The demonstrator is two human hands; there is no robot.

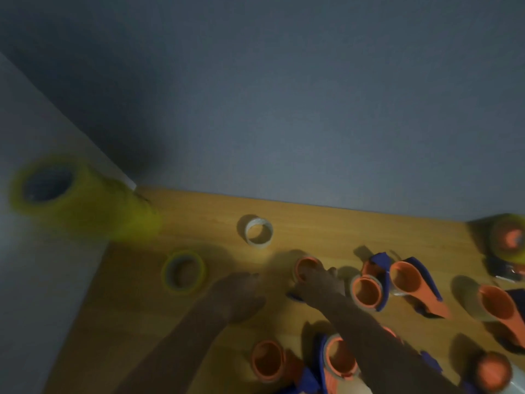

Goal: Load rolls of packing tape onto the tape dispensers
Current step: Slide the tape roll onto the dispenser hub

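Observation:
The picture is dim and blurred. My right hand [318, 282] reaches forward and its fingers curl over the orange hub of a tape dispenser [305, 267] standing on the wooden table [326, 223]. My left hand [238, 292] lies on the table just left of it, fingers loosely bent, holding nothing. A yellowish tape roll [183, 273] lies flat to the left of my left hand. A pale tape roll [258, 231] stands farther back. A tall stack of yellow tape rolls [71, 197] rises at the far left.
Several orange-and-blue dispensers stand around my right arm: one [368, 291] just right of the hand, more [409, 280] toward the right edge, two [339, 356] near me. The table ends at a grey wall [284, 109] behind and a pale surface [34, 280] on the left.

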